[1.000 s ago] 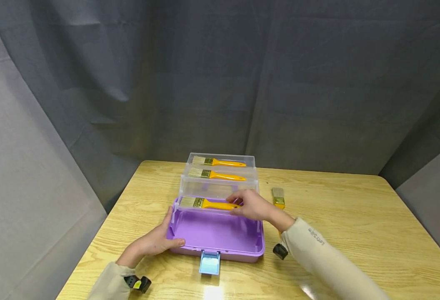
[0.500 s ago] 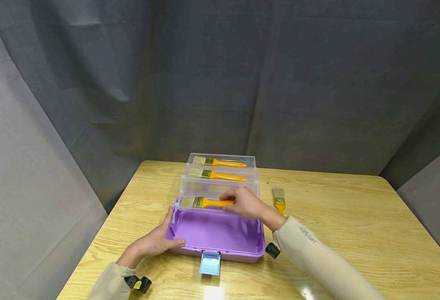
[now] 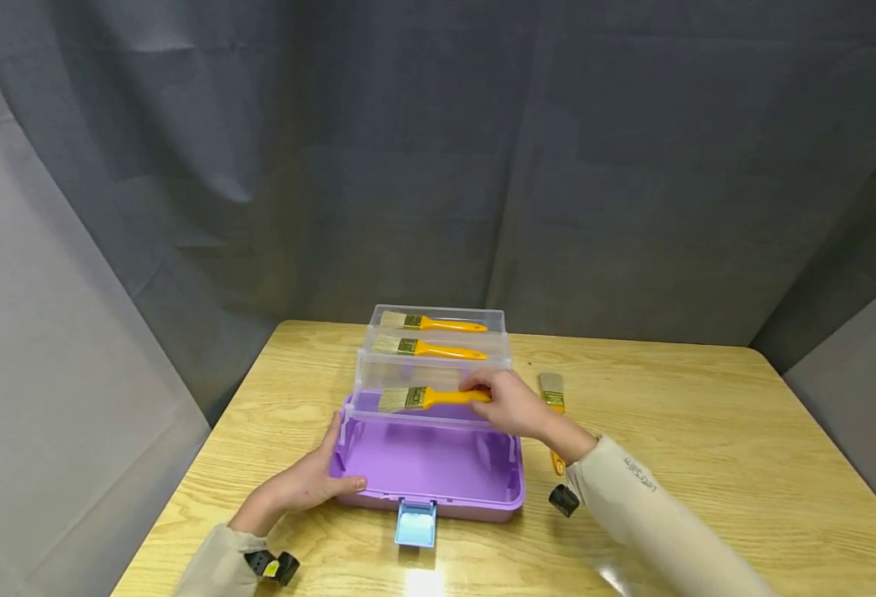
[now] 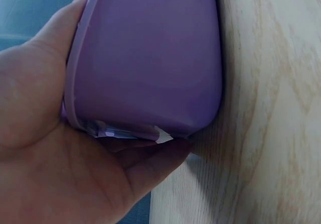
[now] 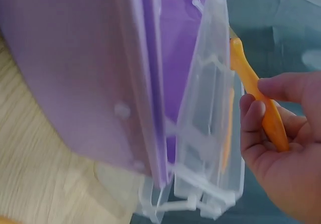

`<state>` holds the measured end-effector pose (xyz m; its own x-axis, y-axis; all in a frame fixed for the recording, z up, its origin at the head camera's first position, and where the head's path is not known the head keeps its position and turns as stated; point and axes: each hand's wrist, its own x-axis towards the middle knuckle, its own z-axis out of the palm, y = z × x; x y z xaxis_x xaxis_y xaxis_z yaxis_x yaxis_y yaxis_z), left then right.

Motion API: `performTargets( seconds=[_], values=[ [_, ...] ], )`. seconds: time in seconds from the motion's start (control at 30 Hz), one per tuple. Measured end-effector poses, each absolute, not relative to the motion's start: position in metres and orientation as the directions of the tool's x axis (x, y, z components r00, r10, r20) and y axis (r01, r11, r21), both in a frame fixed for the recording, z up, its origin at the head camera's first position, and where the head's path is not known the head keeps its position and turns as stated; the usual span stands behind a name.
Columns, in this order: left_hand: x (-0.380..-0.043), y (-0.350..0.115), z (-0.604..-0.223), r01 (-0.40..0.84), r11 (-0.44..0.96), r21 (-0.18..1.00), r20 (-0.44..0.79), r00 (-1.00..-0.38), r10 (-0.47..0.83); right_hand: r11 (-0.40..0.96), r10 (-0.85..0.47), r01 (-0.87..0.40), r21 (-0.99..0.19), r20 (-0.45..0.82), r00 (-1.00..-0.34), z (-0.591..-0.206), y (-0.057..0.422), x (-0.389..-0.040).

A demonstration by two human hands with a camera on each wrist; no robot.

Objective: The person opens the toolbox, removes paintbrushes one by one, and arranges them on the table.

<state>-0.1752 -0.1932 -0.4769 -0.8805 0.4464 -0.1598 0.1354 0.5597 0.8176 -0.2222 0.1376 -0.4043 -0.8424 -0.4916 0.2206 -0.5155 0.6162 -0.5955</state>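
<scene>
A purple toolbox (image 3: 430,464) stands on the table with its clear tiered trays (image 3: 438,375) folded out at the back. My left hand (image 3: 299,481) holds the box's left side, thumb at the front rim; in the left wrist view its fingers (image 4: 160,169) wrap a corner. My right hand (image 3: 516,405) pinches the yellow handle of a paintbrush (image 3: 438,399) just over the front tray, bristles to the left. In the right wrist view, that handle (image 5: 271,118) lies between thumb and curled fingers. One paintbrush (image 3: 453,325) lies in the rear tray, another (image 3: 449,351) in the middle tray.
One more paintbrush (image 3: 553,391) lies on the wooden table (image 3: 692,431) right of the box, partly hidden by the right wrist. A light blue latch (image 3: 416,526) hangs open at the box's front. Grey curtains (image 3: 408,166) stand behind the table.
The right hand first moved slightly left along the handle, then took hold and raised the paintbrush from the front tray, shifting it right. The left hand has stayed in place.
</scene>
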Motion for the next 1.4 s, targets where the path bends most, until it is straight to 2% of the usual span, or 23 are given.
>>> performTargets(
  seconds=[0.43, 0.7, 0.83, 1.03, 1.4],
  values=[
    [-0.174, -0.194, -0.476, 0.161, 0.541, 0.826, -0.132, -0.877, 0.462, 0.582, -0.414, -0.457, -0.673, 0.238, -0.879, -0.394, 0.205, -0.212],
    [-0.174, -0.194, -0.478, 0.142, 0.558, 0.818, -0.158, -0.877, 0.454, 0.559, -0.265, -0.301, -0.772, 0.178, -0.948, -0.399, 0.27, -0.205],
    [-0.174, -0.195, -0.478, 0.14, 0.555, 0.82, -0.156, -0.878, 0.453, 0.607, -0.196, -0.23, -0.761, 0.137, -0.971, -0.402, 0.304, -0.198],
    [-0.176, -0.196, -0.479, 0.141, 0.554, 0.82, -0.158, -0.876, 0.456, 0.681, -0.143, -0.225, -0.697, 0.175, -0.974, -0.415, 0.344, -0.192],
    [-0.176, -0.195, -0.479, 0.14, 0.548, 0.825, -0.158, -0.873, 0.461, 0.786, -0.078, -0.167, -0.595, 0.172, -0.982, -0.443, 0.379, -0.189]
  ],
)
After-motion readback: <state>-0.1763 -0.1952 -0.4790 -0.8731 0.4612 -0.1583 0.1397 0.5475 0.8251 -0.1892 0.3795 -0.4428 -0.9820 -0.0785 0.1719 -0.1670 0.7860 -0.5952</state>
